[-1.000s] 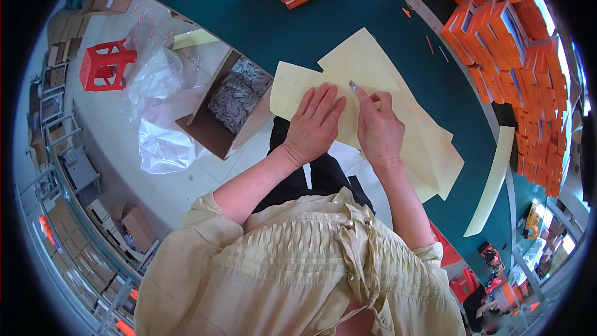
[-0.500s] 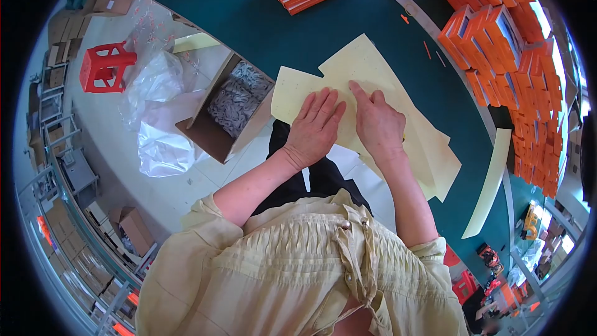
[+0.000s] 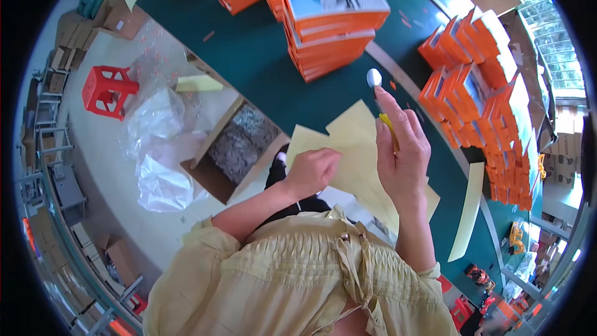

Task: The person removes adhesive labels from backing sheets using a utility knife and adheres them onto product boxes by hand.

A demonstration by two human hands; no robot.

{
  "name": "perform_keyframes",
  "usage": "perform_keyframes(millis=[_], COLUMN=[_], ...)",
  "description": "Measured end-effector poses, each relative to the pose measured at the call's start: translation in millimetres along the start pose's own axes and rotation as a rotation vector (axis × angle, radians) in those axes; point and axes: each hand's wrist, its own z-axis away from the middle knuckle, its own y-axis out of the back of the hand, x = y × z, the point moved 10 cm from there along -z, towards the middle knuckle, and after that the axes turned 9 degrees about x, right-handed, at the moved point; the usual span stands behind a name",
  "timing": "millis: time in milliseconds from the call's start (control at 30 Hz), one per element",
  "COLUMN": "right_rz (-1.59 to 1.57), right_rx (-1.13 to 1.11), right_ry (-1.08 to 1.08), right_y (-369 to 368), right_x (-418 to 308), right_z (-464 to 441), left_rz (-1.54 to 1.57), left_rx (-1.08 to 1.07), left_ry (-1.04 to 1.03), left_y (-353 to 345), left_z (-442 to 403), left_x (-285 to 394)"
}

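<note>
My right hand is raised over the pale yellow sheets. Its thumb and fingers grip a small yellow-handled tool, which points away from me. A white oval piece shows just beyond the index fingertip; whether it belongs to the tool I cannot tell. My left hand is closed, fingers curled under, at the near left part of the sheets. Whatever may be inside those fingers is hidden. The sheets overlap on the green table and hang past its near edge.
Stacks of orange boxes stand beyond the sheets, with more orange boxes at the right. A pale strip lies on the table's right side. An open carton of grey items, clear plastic and a red stool are at the left.
My right hand has lifted off the sheets, and the yellow-handled tool now shows in its fingers. My left hand went from flat to closed. The view has shifted, revealing more box stacks.
</note>
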Motion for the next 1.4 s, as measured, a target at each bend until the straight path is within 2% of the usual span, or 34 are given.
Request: perform_keyframes(millis=[33, 67, 100, 133, 200, 233, 367, 400, 533, 633, 933, 1233, 1400], right_rz=[0.011, 0.025, 0.06, 0.096, 0.182, 0.231, 0.349, 0.396, 0.529, 0.573, 0.607, 0.631, 0.661], right_rx=[0.046, 0.085, 0.085, 0.085, 0.039, -0.008, 0.06, 0.023, -0.091, -0.108, -0.146, -0.163, -0.332], right_ry=[0.063, 0.102, 0.101, 0.099, 0.06, 0.02, 0.111, 0.079, 0.013, 0.002, -0.001, 0.014, -0.118], right_y=[3, 5, 4, 2, -6, -14, -42, -50, -76, -87, -102, -106, -109], right_x=[-13, -26, -37, -48, -69, -75, -102, -101, -100, -100, -102, -103, -95], right_z=[-12, -23, -34, -44, -63, -70, -88, -91, -95, -96, -97, -100, -102], left_rz=[0.022, 0.046, 0.167, 0.362, 0.445, 0.463, 0.467, 0.454, 0.756, 0.851, 0.938, 0.966, 0.9], left_rx=[0.235, 0.381, 0.503, 0.621, 0.699, 0.639, 0.428, 0.386, 0.102, 0.026, -0.062, -0.047, -0.031], left_ry=[-0.018, -0.01, 0.189, 0.225, 0.164, 0.19, 0.294, 0.317, 0.409, 0.414, 0.399, 0.378, 0.379], left_y=[43, 85, 122, 149, 207, 215, 207, 203, 183, 180, 177, 175, 179], left_z=[-15, -33, -46, -59, -105, -127, -191, -198, -204, -203, -203, -205, -205], left_x=[6, 13, 6, -9, 15, 16, -3, -11, -18, -21, -20, -22, -21])
